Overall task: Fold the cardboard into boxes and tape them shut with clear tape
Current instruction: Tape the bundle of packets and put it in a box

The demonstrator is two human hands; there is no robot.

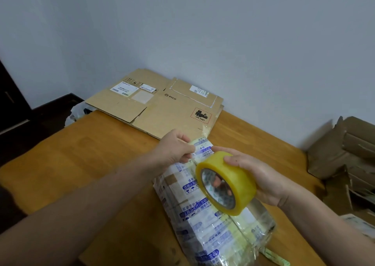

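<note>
With fingers (187, 149) of the left hand (175, 147) pinching what seems the tape end (199, 151) at frame centre and the right hand (263, 176) wrapped round the tape roll (237, 177) over the taped box (203, 223) at lower centre, pull slowly, keeping the strip taut.

One roll of clear yellowish tape (233, 176). One oblong cardboard box wrapped in blue-and-white printed tape (203, 231). One wooden table (81, 154). Two flattened brown cardboard boxes show on top of the stack at the back: the white-labelled box (119, 101) and the black-logo box (174, 113); any sheets beneath them cannot be counted. One heap of crumpled brown cardboard (334, 154), its pieces too jumbled to number. One white plastic bag (76, 111).
</note>
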